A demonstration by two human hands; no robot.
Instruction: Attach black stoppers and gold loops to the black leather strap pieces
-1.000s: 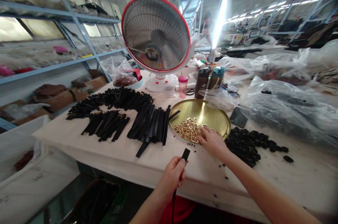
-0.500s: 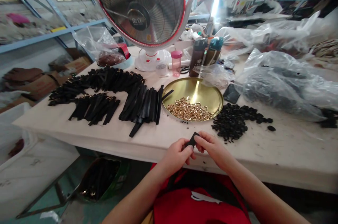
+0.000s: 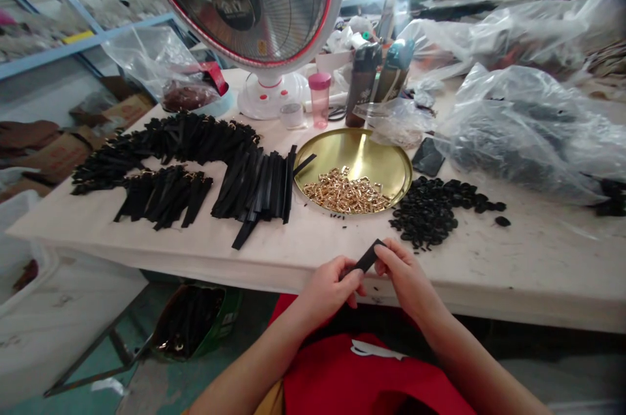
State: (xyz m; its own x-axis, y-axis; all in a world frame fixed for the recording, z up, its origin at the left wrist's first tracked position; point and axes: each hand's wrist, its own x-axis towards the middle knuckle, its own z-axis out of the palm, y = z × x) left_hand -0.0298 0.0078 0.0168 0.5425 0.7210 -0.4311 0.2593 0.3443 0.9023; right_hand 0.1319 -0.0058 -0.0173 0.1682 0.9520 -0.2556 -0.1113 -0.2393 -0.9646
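Between my two hands, just over the table's front edge, is a short black strap (image 3: 368, 259), tilted up to the right. My left hand (image 3: 333, 283) is closed round its lower end, thumb on top. My right hand (image 3: 397, 265) pinches the upper end between thumb and fingers. Beyond them a round gold tray (image 3: 349, 141) holds a heap of small gold metal clasps (image 3: 347, 192). Right of the tray is a pile of small black pieces (image 3: 425, 213). To the left lie loose black straps (image 3: 261, 186) and bunches of straps with gold fittings (image 3: 163, 196).
A round fan heater (image 3: 239, 4) stands behind the straps. Beside it are a pink cup (image 3: 319, 102) and dark bottles (image 3: 362, 85). Clear plastic bags (image 3: 523, 134) cover the right back of the table. Below, at left, a green bin (image 3: 227, 320) holds black straps.
My right hand has moved slightly right along the strap, so more of it shows between my hands. The whole view has shifted a little.
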